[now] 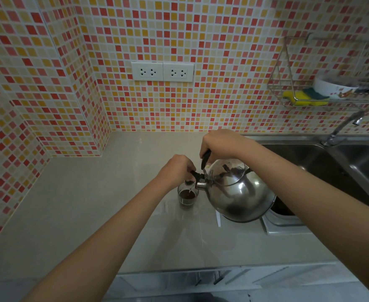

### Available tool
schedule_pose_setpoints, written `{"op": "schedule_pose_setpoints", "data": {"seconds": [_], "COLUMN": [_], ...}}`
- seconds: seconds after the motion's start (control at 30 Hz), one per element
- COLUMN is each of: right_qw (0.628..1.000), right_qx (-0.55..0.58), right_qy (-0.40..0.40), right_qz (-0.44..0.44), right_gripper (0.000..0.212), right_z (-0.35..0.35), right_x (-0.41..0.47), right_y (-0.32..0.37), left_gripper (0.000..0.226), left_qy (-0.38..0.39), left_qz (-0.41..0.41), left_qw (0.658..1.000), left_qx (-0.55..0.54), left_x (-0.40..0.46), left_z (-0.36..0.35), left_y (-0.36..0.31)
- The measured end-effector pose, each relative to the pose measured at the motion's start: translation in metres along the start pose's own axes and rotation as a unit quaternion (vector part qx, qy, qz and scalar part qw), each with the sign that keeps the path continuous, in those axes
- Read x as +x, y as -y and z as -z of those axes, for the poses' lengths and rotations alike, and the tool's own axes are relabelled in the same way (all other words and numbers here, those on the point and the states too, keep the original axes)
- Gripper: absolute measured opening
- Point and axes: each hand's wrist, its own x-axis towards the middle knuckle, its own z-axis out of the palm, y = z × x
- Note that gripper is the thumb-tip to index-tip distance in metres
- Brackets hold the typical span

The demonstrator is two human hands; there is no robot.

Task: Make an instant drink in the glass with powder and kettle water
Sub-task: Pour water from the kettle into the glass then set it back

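Mosaic tile wall (pixel 179 29), grey countertop (pixel 92 203), steel sink (pixel 310 158).

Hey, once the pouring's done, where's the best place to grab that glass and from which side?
Grip the glass around its lower wall from the left. It stands upright, the kettle and its spout crowd the right side and rim, and the counter to its left is open.

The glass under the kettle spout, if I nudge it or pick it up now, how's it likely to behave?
The glass looks small and thin-walled, so probably light and breakable. It holds dark liquid low down, which likely steadies it, though a push on the smooth counter could slide it. With kettle water going in, it may be hot.
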Motion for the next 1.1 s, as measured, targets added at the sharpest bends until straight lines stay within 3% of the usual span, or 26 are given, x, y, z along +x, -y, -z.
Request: {"op": "schedule_pose_setpoints", "data": {"seconds": [0.67, 1.1], "right_qw": [1.000, 0.988], "right_qx": [0.012, 0.145], "right_qy": [-0.004, -0.028], "right_qz": [-0.005, -0.051], "right_gripper": [0.026, 0.018], "right_z": [-0.004, 0.010], "right_x": [0.003, -0.013], "right_y": [-0.001, -0.050], "left_gripper": [0.041, 0.038], "left_qy": [-0.003, -0.067], "left_qz": [-0.006, -0.016], "left_qw": [1.000, 0.989], "left_qx": [0.001, -0.129], "left_x": [0.008, 0.029], "left_z": [-0.005, 0.005], "left_y": [0.007, 0.015]}}
